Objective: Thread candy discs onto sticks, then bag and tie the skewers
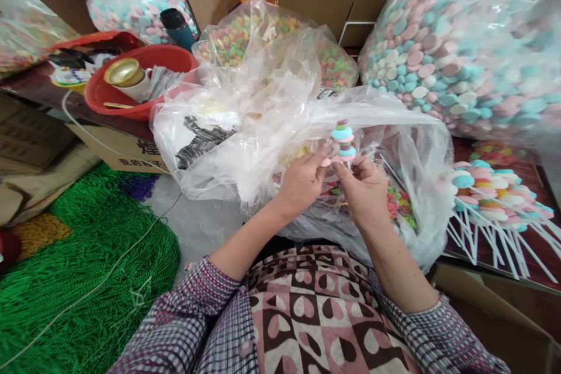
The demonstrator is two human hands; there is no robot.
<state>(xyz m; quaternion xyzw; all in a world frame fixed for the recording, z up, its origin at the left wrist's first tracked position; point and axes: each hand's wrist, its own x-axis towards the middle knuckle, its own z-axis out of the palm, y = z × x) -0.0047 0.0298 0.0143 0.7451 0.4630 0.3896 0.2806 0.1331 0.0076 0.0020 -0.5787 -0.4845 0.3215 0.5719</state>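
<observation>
Both hands work over the open clear plastic bag (pixel 407 146) in the lap. Right hand (pixel 366 190) pinches the stick of a half-built bead stack (pixel 342 141), fingertips closed on it just under the lowest disc. Left hand (pixel 302 184) is pinched on a single pink disc (pixel 325 162) right beside the stick's base. The stack sits upright, above the middle of the bag's mouth.

Count on the stick: about five discs/beads, teal, pink, green, purple; probably one more hidden behind the fingers, the view is too blurred there to be sure.

Others:
- finished sticks (pixel 491 187): one pile at the right edge of the dark table (pixel 539 172), too overlapped to count
- big bag of pastel discs (pixel 460 47): one at the far right corner, a second smaller one (pixel 135 0) at far left
- bag of small coloured rings (pixel 272 35): one, far middle
- red basins (pixel 144 79): two, left edge, one holding a gold-lidded cup (pixel 125 73)
- green bead strands (pixel 83 269): one heap, lower left on the floor

Risks, my read:
- the pink disc slips the pinch and drops into the bag's loose contents
- the stick tilts and the stacked discs slide off, since nothing caps the top
- loose bag film folds in and catches the stack
</observation>
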